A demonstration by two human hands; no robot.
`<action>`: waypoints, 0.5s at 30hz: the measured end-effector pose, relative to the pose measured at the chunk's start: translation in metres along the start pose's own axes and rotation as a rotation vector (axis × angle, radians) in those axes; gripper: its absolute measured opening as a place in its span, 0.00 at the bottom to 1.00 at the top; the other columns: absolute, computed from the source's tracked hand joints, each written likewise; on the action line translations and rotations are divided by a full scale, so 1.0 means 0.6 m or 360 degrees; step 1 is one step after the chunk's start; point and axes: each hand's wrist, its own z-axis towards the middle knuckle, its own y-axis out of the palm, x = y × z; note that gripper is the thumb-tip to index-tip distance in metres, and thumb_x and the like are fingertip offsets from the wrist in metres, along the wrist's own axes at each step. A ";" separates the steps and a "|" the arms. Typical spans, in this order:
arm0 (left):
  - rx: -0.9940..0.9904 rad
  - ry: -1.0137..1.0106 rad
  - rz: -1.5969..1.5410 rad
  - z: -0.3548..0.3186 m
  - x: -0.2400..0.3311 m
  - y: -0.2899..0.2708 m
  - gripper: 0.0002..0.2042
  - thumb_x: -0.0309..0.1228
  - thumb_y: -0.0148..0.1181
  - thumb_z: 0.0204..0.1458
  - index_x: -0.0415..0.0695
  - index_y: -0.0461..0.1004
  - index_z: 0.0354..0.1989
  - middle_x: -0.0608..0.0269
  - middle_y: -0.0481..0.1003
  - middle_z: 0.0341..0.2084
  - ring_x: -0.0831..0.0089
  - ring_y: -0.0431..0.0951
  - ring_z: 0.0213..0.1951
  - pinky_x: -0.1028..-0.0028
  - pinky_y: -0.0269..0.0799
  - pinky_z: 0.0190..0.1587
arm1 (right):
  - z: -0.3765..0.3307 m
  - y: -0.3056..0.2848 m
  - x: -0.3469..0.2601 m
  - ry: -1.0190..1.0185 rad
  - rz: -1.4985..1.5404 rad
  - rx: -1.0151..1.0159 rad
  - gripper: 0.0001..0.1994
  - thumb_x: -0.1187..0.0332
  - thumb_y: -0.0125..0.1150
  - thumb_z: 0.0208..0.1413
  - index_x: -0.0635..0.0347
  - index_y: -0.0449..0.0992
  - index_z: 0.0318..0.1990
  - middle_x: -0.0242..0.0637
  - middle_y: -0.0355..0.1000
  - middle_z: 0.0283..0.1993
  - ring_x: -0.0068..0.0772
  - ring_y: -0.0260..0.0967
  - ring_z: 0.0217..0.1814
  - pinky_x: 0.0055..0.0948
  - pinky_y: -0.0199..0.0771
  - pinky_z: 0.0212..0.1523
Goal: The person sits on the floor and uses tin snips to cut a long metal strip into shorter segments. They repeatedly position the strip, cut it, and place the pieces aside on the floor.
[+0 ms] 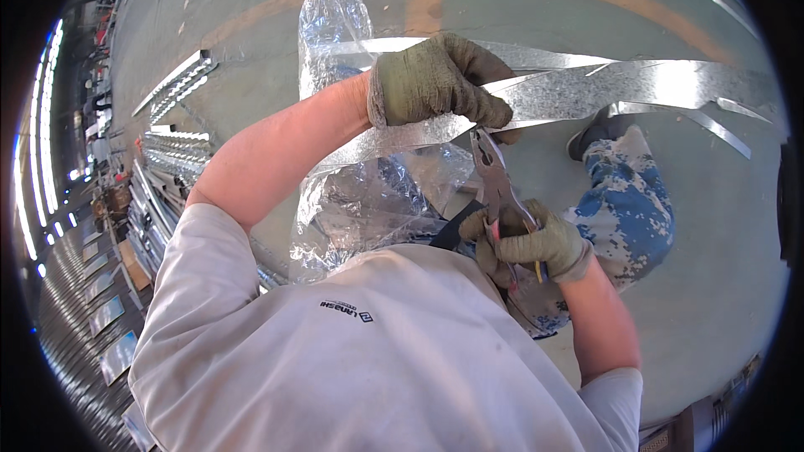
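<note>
Left hand (435, 84), gloved, clamped around galvanized strip (586, 88) at centre. Right hand (536, 243), nearer, squeezing snips (494, 176), blades biting strip's near edge. Cut apparently just begun; long stretch rightward uncut. Clear plastic wrap (360, 201) crumpled beneath.

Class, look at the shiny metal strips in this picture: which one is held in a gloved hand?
The wide strip running across the middle: the left hand grips it, snips at its edge. The others lie loose on the floor.
</note>
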 end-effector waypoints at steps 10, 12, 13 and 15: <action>-0.0182 0.0389 0.0147 -0.033 -0.001 -0.028 0.24 0.31 0.72 0.69 0.33 0.80 0.70 0.54 0.89 0.53 0.68 0.89 0.54 0.65 0.83 0.64 | -0.024 0.094 0.030 -0.0267 -0.0493 0.0609 0.29 0.63 0.71 0.74 0.69 0.72 0.75 0.39 0.85 0.52 0.28 0.82 0.44 0.30 0.84 0.45; -0.0132 0.0448 0.0187 -0.034 -0.012 -0.036 0.25 0.30 0.71 0.69 0.34 0.78 0.72 0.54 0.88 0.56 0.69 0.87 0.58 0.66 0.81 0.67 | -0.031 0.102 0.041 -0.0313 -0.0652 0.0788 0.26 0.62 0.70 0.76 0.66 0.74 0.74 0.36 0.85 0.49 0.25 0.80 0.41 0.29 0.83 0.42; -0.0102 0.0495 0.0247 -0.040 -0.016 -0.038 0.25 0.30 0.71 0.70 0.34 0.78 0.73 0.54 0.88 0.57 0.69 0.86 0.58 0.66 0.80 0.67 | -0.035 0.104 0.043 -0.0327 -0.0782 0.0856 0.25 0.62 0.69 0.76 0.65 0.75 0.73 0.34 0.84 0.47 0.24 0.79 0.40 0.29 0.82 0.41; -0.0027 0.0571 0.0370 -0.054 -0.026 -0.047 0.26 0.30 0.71 0.70 0.33 0.77 0.73 0.53 0.87 0.59 0.70 0.85 0.60 0.67 0.79 0.68 | -0.033 0.114 0.043 -0.0315 -0.0977 0.0984 0.26 0.62 0.69 0.76 0.64 0.74 0.74 0.35 0.84 0.49 0.23 0.79 0.41 0.28 0.81 0.40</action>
